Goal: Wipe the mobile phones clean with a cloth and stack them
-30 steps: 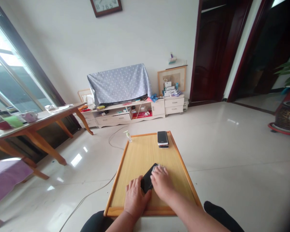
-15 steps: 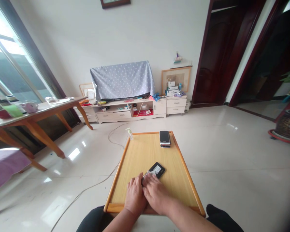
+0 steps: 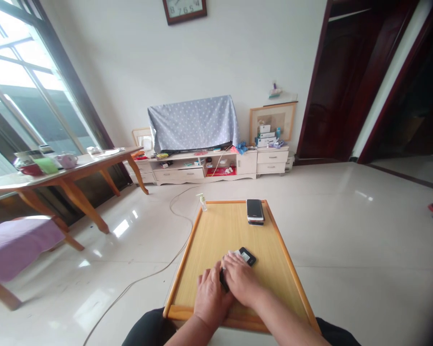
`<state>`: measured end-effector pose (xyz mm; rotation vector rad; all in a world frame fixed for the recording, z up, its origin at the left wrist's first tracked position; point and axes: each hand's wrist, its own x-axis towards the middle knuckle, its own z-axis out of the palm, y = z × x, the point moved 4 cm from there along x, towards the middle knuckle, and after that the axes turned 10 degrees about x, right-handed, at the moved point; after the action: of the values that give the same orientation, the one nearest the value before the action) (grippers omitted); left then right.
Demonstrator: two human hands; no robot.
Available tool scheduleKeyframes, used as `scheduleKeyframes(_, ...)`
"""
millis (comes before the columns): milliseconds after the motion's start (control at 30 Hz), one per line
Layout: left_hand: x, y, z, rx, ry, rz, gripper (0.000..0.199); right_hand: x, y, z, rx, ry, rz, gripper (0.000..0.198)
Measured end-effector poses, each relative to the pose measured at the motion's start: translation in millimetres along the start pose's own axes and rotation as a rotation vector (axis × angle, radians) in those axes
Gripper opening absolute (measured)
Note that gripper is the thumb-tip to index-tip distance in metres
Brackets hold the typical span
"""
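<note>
A black mobile phone (image 3: 251, 260) with a white label lies on the small wooden table (image 3: 216, 230), slanting away to the right. My left hand (image 3: 210, 294) grips its near end, fingers closed along the side. Across the upper face rests my right hand (image 3: 242, 282), pressing a pale, thin cloth or tissue (image 3: 234, 253) against the phone. Most of that cloth is hidden under the fingers, as is the middle of the phone. Farther off, at the far right corner of the table, sits a stack of phones (image 3: 254, 210). A clear pump bottle (image 3: 202, 202) stands at the far left corner.
A raised wooden rim (image 3: 292, 274) edges the table. On the floor to the left runs a pale cable (image 3: 137, 279). A dining table (image 3: 94, 161) with cups and a stool with a purple cover (image 3: 21, 245) stand left. A low white cabinet (image 3: 216, 175) lines the wall.
The right hand has slid a little toward the phone's far end, covering more of it. The left hand keeps its grip. The whole view has shifted, bringing more of the wall clock into sight.
</note>
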<state>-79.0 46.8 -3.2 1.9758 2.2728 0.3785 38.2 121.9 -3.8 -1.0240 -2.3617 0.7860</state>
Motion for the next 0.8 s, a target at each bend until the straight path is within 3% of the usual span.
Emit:
scheduleKeyframes(133, -1, 0, -3, 0.026, 0.030, -0.018, 0.074, 2, 19, -12, -0.104, 0.124, 0.219, 0.052)
scheduleKeyframes(200, -2, 0, -3, 0.031, 0.041, -0.013, 0.068, -7, 12, -5, -0.099, 0.115, 0.218, 0.054)
scheduleKeyframes(367, -4, 1, -5, 0.042, 0.042, 0.007, 0.049, -36, -18, 21, 0.005, -0.057, 0.027, 0.055)
scheduleKeyframes(600, -7, 4, -15, 0.027, 0.053, -0.014, 0.059, -39, 21, -10, -0.172, 0.125, 0.243, 0.056)
scheduleKeyframes(800, -7, 5, -15, 0.030, 0.016, 0.015, 0.048, -59, -3, 12, -0.022, -0.062, -0.040, 0.053)
